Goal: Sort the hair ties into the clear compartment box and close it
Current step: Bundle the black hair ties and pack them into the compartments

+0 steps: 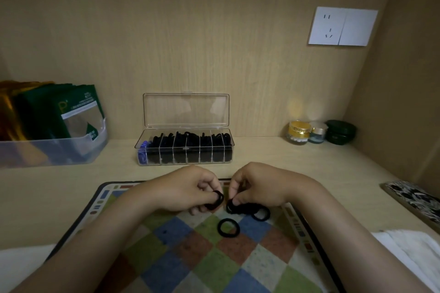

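The clear compartment box [184, 147] stands at the back of the desk with its lid [185, 110] upright and open. Black hair ties fill most compartments; blue ones [142, 150] sit in the leftmost. My left hand [185, 190] pinches black hair ties [215, 201] above the checkered mat [204, 257]. My right hand [257, 188] pinches a bunch of black hair ties [247, 209] lying on the mat. One loose black hair tie [228, 227] lies on the mat just in front of both hands.
A translucent bin [54, 150] with green packets stands at the back left. Small jars [300, 132] and a dark green case [340, 131] stand at the back right. A patterned object [414, 197] lies at the right edge. A wall socket [342, 26] is above.
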`<action>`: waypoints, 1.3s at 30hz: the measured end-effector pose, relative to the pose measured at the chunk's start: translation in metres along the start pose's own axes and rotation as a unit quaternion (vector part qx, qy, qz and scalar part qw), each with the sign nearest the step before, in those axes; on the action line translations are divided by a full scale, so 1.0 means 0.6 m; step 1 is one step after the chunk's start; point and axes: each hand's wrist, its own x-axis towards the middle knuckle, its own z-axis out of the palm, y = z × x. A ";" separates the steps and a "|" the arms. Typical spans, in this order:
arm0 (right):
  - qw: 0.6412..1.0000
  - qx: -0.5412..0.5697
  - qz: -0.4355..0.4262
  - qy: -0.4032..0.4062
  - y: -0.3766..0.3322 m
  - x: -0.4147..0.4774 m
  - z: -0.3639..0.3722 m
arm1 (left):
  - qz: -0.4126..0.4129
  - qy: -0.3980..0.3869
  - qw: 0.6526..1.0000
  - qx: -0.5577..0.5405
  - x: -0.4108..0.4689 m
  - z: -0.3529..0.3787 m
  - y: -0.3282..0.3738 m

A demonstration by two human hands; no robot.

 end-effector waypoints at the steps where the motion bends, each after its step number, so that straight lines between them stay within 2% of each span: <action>1: 1.000 0.013 -0.002 0.010 0.000 0.000 -0.002 | 0.004 -0.006 1.000 0.009 0.000 0.002 0.001; 5: 0.991 0.105 0.002 0.084 0.011 -0.003 -0.015 | 0.021 -0.025 0.999 0.038 -0.002 0.016 0.013; 9: 0.983 0.127 0.008 0.129 0.024 -0.010 -0.029 | 0.016 -0.034 0.996 0.086 -0.001 0.027 0.024; 11: 0.981 0.158 0.023 0.107 0.025 -0.017 -0.037 | 0.018 -0.040 0.995 0.094 -0.001 0.027 0.027; 14: 0.983 0.181 0.028 0.027 0.027 -0.034 -0.049 | 0.024 -0.040 0.992 0.118 -0.003 0.026 0.028; 17: 0.987 0.148 0.044 -0.040 0.029 -0.047 -0.056 | 0.024 -0.011 0.995 0.098 -0.004 0.016 0.022; 20: 0.989 0.104 0.075 -0.069 0.033 -0.049 -0.058 | 0.028 0.011 0.999 0.043 0.004 0.018 0.017; 23: 0.989 0.050 0.111 -0.085 0.031 -0.048 -0.054 | 0.047 -0.005 0.999 0.007 0.013 0.038 0.024; 26: 0.989 0.002 0.124 -0.081 0.025 -0.044 -0.047 | 0.054 -0.027 0.995 0.075 0.018 0.047 0.032; 34: 0.992 -0.021 0.110 -0.063 0.020 -0.042 -0.037 | 0.092 0.012 0.964 0.251 0.014 0.035 0.032; 36: 0.994 -0.010 0.100 -0.043 0.024 -0.041 -0.040 | 0.089 0.016 0.961 0.262 0.015 0.033 0.027; 39: 0.994 0.072 0.083 0.004 0.035 -0.041 -0.047 | 0.073 0.028 0.975 0.207 0.021 0.027 0.012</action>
